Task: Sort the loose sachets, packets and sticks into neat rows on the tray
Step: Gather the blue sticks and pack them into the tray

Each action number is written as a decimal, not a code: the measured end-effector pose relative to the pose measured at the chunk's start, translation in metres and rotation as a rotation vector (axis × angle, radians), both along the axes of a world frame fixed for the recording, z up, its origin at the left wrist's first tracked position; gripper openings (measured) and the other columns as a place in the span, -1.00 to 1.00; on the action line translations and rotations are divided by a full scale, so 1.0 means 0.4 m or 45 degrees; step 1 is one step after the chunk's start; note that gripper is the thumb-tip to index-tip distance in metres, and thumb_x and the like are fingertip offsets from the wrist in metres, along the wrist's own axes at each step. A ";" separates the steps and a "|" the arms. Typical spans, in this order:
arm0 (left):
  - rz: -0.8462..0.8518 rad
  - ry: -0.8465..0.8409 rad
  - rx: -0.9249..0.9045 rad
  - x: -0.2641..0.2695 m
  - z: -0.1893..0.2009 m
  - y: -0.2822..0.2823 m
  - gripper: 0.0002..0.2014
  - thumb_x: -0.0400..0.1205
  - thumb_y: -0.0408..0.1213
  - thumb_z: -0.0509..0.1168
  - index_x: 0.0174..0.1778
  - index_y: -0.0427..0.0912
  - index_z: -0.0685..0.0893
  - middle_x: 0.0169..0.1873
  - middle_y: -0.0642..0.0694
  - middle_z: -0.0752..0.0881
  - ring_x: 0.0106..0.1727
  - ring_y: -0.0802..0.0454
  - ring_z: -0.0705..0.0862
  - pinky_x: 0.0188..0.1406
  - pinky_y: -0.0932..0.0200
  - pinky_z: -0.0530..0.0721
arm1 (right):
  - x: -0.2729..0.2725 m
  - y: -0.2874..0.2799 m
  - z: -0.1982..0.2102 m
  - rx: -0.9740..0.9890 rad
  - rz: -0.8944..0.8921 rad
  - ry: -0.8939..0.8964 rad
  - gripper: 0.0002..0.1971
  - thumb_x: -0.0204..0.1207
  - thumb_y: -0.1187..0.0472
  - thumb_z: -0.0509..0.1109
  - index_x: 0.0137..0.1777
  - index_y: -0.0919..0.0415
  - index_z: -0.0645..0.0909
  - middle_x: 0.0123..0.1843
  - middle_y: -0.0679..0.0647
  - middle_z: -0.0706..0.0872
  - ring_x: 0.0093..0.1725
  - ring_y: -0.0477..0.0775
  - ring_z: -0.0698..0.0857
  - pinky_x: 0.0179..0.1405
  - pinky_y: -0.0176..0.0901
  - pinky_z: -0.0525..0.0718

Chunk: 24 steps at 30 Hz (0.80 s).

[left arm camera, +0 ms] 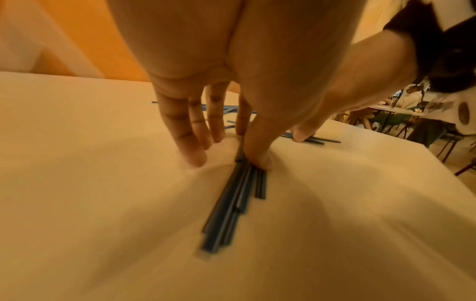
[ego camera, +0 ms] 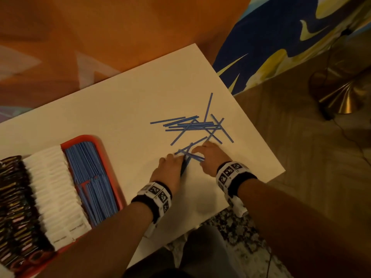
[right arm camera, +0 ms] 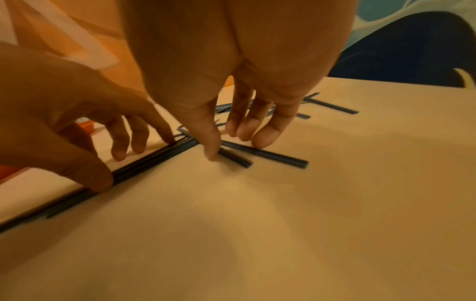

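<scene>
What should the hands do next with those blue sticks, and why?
Probably the right hand slides its two crossed sticks over to the bundle the left hand pinches, since they lie askew and the tray holds neat rows.

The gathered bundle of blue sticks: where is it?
In the head view, the bundle lies on the white table, under the left hand, right of the red tray.

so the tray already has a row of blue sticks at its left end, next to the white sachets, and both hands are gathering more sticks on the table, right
Not quite: in the head view the row of blue sticks fills the right end of the red tray, not the left. It does lie beside the white sachets, and the left hand and right hand are gathering loose sticks on the table.
</scene>
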<state>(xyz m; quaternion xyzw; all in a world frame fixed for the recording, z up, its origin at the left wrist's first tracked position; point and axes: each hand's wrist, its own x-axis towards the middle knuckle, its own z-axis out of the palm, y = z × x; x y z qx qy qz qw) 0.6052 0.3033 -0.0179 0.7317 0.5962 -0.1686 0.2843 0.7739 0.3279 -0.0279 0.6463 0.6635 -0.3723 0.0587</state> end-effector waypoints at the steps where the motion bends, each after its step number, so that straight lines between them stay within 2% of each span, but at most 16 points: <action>1: -0.039 0.007 0.006 0.001 0.003 0.017 -0.44 0.73 -0.34 0.18 0.67 -0.02 0.24 0.40 -0.21 0.42 0.39 -0.21 0.42 0.24 -0.11 0.60 | 0.017 0.020 0.002 -0.016 -0.046 0.017 -0.45 0.54 0.32 0.45 0.47 -0.11 0.48 0.51 0.02 0.41 0.55 0.11 0.36 0.51 0.00 0.43; 4: -0.170 0.024 0.051 -0.002 0.009 0.072 -0.49 0.77 -0.34 0.09 0.67 -0.05 0.27 0.46 -0.22 0.38 0.45 -0.21 0.38 0.28 -0.08 0.57 | 0.069 0.087 0.016 0.036 -0.185 -0.029 -0.40 0.53 0.25 0.47 0.54 -0.07 0.40 0.61 0.06 0.31 0.63 0.14 0.25 0.61 0.05 0.31; 7: -0.161 -0.068 0.131 -0.015 -0.003 0.138 -0.42 0.71 -0.26 0.26 0.67 -0.02 0.27 0.49 -0.17 0.36 0.48 -0.17 0.34 0.36 -0.07 0.53 | 0.101 0.156 0.029 0.098 -0.311 -0.242 -0.33 0.49 0.23 0.48 0.58 0.06 0.31 0.56 0.13 0.29 0.55 0.23 0.29 0.47 0.17 0.45; 9: -0.117 -0.082 0.158 -0.021 -0.017 0.190 -0.25 0.65 -0.05 0.37 0.71 -0.01 0.15 0.62 -0.17 0.25 0.60 -0.18 0.23 0.52 -0.13 0.41 | 0.102 0.180 0.032 0.025 -0.347 -0.306 -0.30 0.46 0.21 0.51 0.57 0.10 0.30 0.52 0.15 0.29 0.51 0.27 0.30 0.42 0.22 0.50; 11: -0.130 -0.036 0.131 -0.024 -0.026 0.243 -0.04 0.59 0.20 0.37 0.76 -0.01 -0.04 0.73 -0.14 0.02 0.72 -0.21 0.03 0.68 -0.18 0.17 | 0.085 0.179 0.029 0.001 -0.272 -0.313 -0.31 0.46 0.21 0.51 0.57 0.09 0.33 0.50 0.14 0.31 0.48 0.26 0.33 0.40 0.20 0.52; 13: -0.175 -0.007 0.102 -0.025 -0.032 0.287 0.05 0.57 0.33 0.31 0.76 -0.02 -0.17 0.75 -0.09 -0.10 0.75 -0.19 -0.09 0.71 -0.20 -0.01 | 0.058 0.158 0.019 0.061 -0.149 -0.271 -0.29 0.44 0.22 0.51 0.58 0.07 0.34 0.47 0.13 0.34 0.43 0.23 0.37 0.38 0.17 0.55; 14: -0.201 -0.005 0.092 -0.025 -0.034 0.304 0.05 0.56 0.36 0.28 0.76 -0.03 -0.19 0.76 -0.08 -0.12 0.75 -0.18 -0.10 0.71 -0.21 -0.04 | 0.042 0.146 0.014 0.090 -0.097 -0.229 -0.29 0.43 0.25 0.50 0.58 0.06 0.34 0.44 0.12 0.36 0.41 0.22 0.38 0.37 0.16 0.56; 16: -0.245 -0.004 0.062 -0.023 -0.040 0.321 0.04 0.57 0.37 0.27 0.76 -0.06 -0.15 0.76 -0.08 -0.10 0.76 -0.17 -0.09 0.71 -0.23 -0.04 | 0.014 0.125 0.006 0.109 -0.010 -0.134 -0.29 0.41 0.33 0.47 0.57 0.05 0.37 0.40 0.11 0.38 0.38 0.21 0.38 0.36 0.14 0.57; 19: -0.275 -0.034 0.071 -0.017 -0.043 0.313 -0.04 0.59 0.26 0.33 0.76 -0.12 0.01 0.75 -0.10 -0.02 0.74 -0.20 -0.04 0.71 -0.22 0.02 | -0.001 0.131 0.005 0.111 0.050 -0.083 -0.34 0.44 0.30 0.46 0.56 0.08 0.40 0.44 0.11 0.39 0.45 0.23 0.34 0.42 0.14 0.51; 21: -0.295 -0.076 0.111 -0.015 -0.042 0.288 -0.11 0.61 0.19 0.34 0.74 -0.13 0.10 0.74 -0.12 0.05 0.73 -0.22 0.01 0.71 -0.18 0.06 | 0.012 0.172 0.011 0.140 -0.098 -0.082 -0.36 0.47 0.27 0.44 0.57 0.12 0.37 0.50 0.12 0.38 0.51 0.22 0.31 0.48 0.13 0.46; 24: -0.375 -0.077 0.128 -0.020 -0.050 0.238 -0.16 0.65 0.18 0.27 0.75 -0.12 0.09 0.73 -0.11 0.08 0.72 -0.23 0.04 0.70 -0.15 0.08 | 0.042 0.255 0.025 0.119 -0.358 -0.134 -0.35 0.53 0.20 0.39 0.60 0.20 0.28 0.58 0.15 0.31 0.57 0.27 0.26 0.51 0.18 0.42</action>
